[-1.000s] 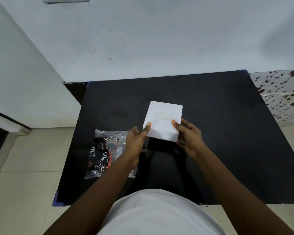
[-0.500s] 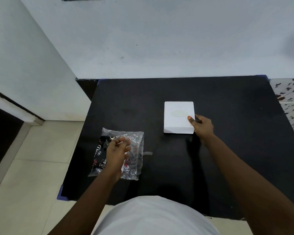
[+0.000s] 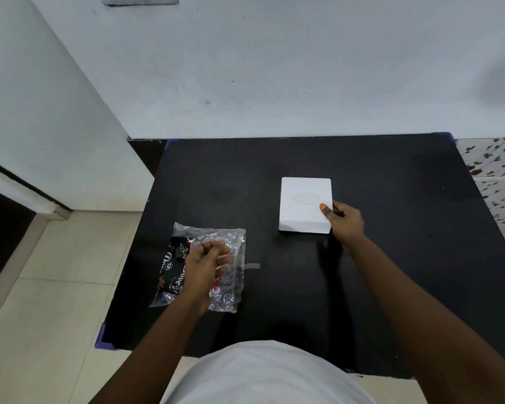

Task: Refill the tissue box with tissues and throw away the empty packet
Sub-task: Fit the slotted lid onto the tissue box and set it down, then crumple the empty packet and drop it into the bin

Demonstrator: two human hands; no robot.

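Observation:
A white square tissue box (image 3: 301,214) with an oval slot on top lies flat on the black table (image 3: 391,258). My right hand (image 3: 344,223) grips its right side, thumb on the top face. To the left, a crumpled clear plastic packet (image 3: 233,275) with black and red print lies flat near the table's left edge. My left hand (image 3: 206,263) rests on top of the packet with fingers curled, pinching the plastic near its upper part.
A small strip of clear tape (image 3: 251,266) lies on the table just right of the packet. White walls stand behind and to the left. Pale floor tiles (image 3: 56,287) lie left of the table. A patterned tiled surface (image 3: 496,176) borders the right.
The box went from tilted in both hands to flat on the table, farther back. My left hand left the box and came down onto the packet. Right hand stays on the box.

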